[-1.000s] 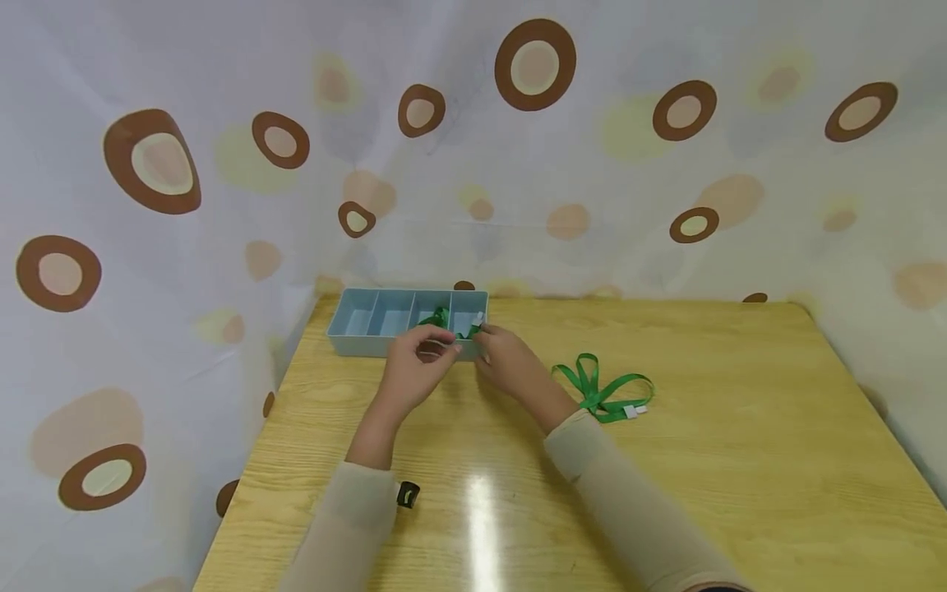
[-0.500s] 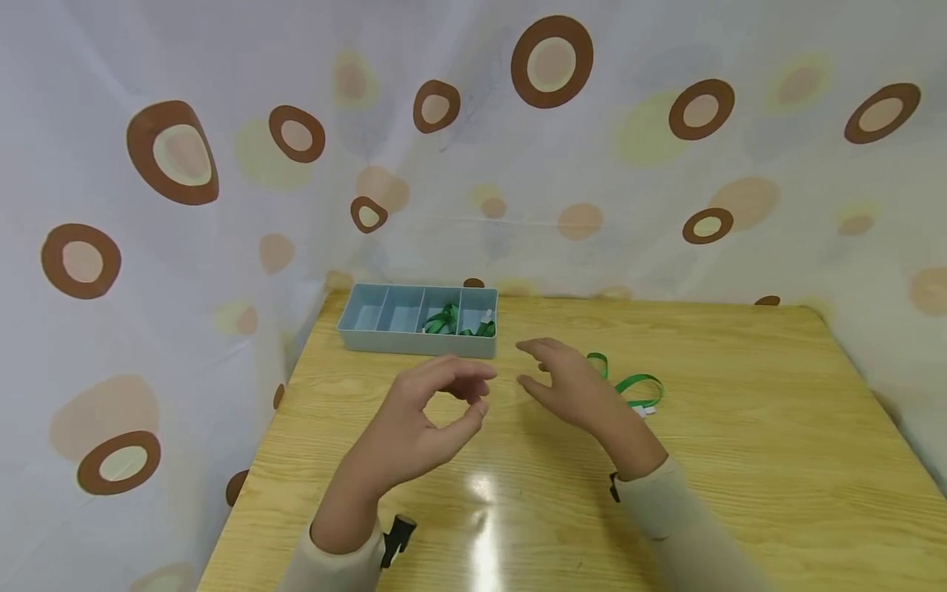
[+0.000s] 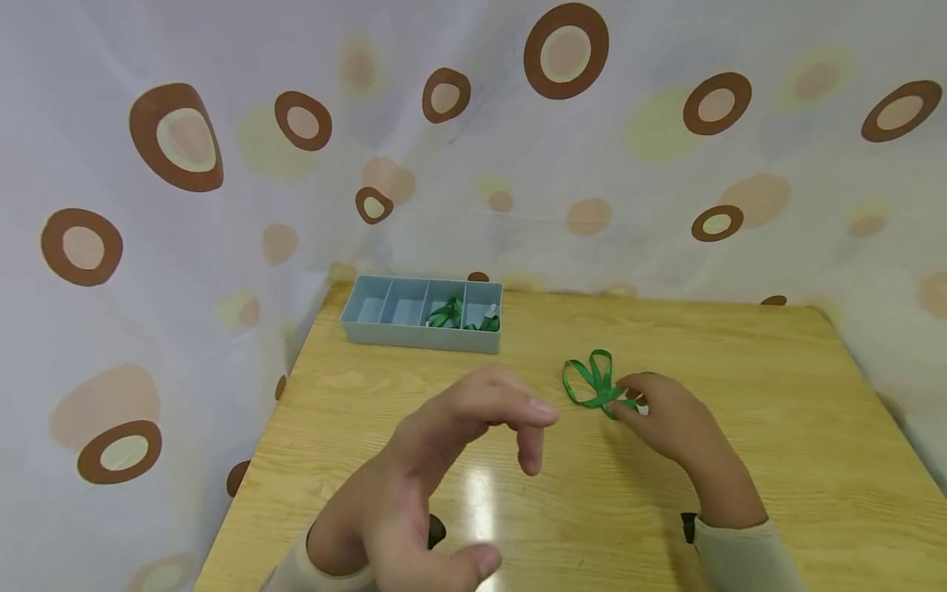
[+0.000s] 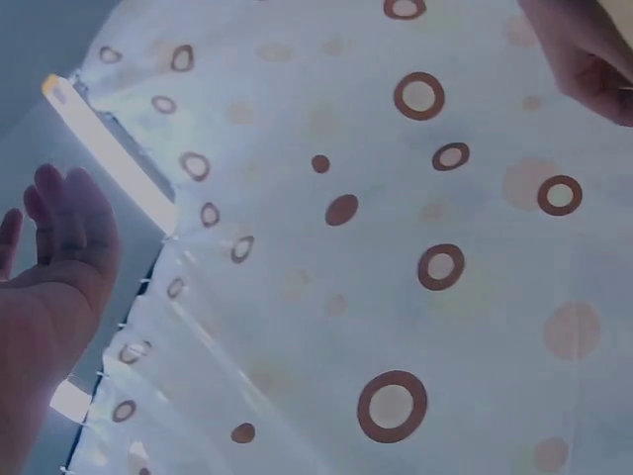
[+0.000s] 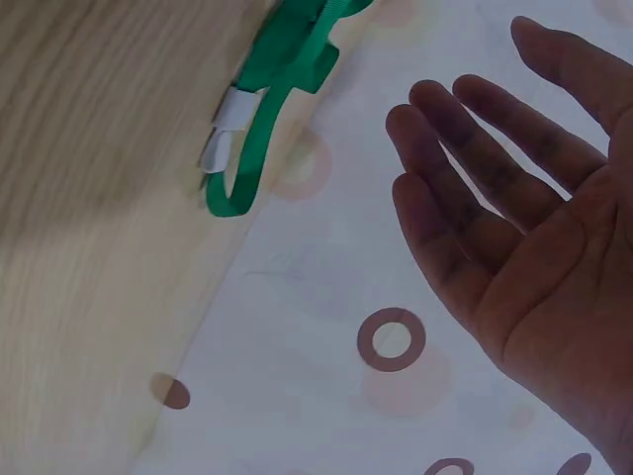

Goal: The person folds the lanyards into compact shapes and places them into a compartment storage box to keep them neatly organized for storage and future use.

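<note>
The right hand [image 3: 676, 419] is over the right side of a looped green ribbon [image 3: 601, 397], thumb and fingers apart and partly covering it. In the right wrist view the right hand [image 5: 524, 228] has spread, slightly bent fingers; the ribbon [image 5: 255, 148] and its white clip [image 5: 235, 109] lie beside it, untouched. Nearer the camera, the left hand [image 3: 418, 477] holds nothing, its fingers bent with a wide gap to the thumb. More green ribbons [image 3: 447, 312] lie in the two right compartments of a blue box [image 3: 422, 335]. The left wrist view shows the left hand [image 4: 64, 287] with relaxed fingers.
The blue four-compartment box stands at the back left of the wooden table [image 3: 562, 510], its two left compartments bare. A patterned curtain [image 3: 444, 173] hangs behind the table and along its left side. A bright reflection crosses the tabletop near the left hand.
Both hands have left the box. The right hand has moved right to the loose ribbon; the left has come back towards the camera, opening wider. Ribbon in the rightmost compartment has been let go.
</note>
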A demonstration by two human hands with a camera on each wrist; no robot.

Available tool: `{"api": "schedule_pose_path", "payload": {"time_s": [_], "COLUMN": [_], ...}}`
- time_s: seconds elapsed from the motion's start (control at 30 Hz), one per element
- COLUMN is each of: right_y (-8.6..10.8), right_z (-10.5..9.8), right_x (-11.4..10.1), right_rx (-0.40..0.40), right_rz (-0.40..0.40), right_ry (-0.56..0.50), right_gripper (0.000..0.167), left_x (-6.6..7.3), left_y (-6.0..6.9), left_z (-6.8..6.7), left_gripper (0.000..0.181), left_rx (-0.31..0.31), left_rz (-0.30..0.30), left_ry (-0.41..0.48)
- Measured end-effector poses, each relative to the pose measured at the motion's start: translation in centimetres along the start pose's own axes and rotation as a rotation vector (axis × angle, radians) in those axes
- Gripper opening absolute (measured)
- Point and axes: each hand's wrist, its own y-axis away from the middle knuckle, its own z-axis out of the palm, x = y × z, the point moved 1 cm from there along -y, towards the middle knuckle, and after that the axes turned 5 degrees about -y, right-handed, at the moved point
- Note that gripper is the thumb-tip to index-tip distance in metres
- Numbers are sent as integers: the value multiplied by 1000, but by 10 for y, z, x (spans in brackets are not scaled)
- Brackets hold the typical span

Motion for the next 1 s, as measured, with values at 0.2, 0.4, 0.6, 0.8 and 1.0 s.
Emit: {"api": "schedule_pose_path", "payload": {"time_s": [0.2, 0.4, 0.6, 0.8, 1.0], "right_y": [8, 14, 15, 11, 8], "right_z": [2, -1, -2, 7, 13], "right_x": [24, 44, 58, 71, 75], "right_rx": [-7, -16, -51, -109, -77], "right_rz": [58, 154, 187, 216, 202], "right_ry": [31, 127, 139, 101, 81], "right_gripper": [47, 44, 44, 48, 46], "left_x": [-7, -35, -56, -68, -72], "left_y": [-12, 7, 26, 37, 43], "left_z": [-1, 4, 4, 4, 6], "left_gripper": [83, 86, 83, 81, 79], "left_rx": [26, 68, 87, 109, 114], "left_rz": [16, -111, -225, -302, -349], "left_ry": [-83, -139, -115, -121, -117]}}
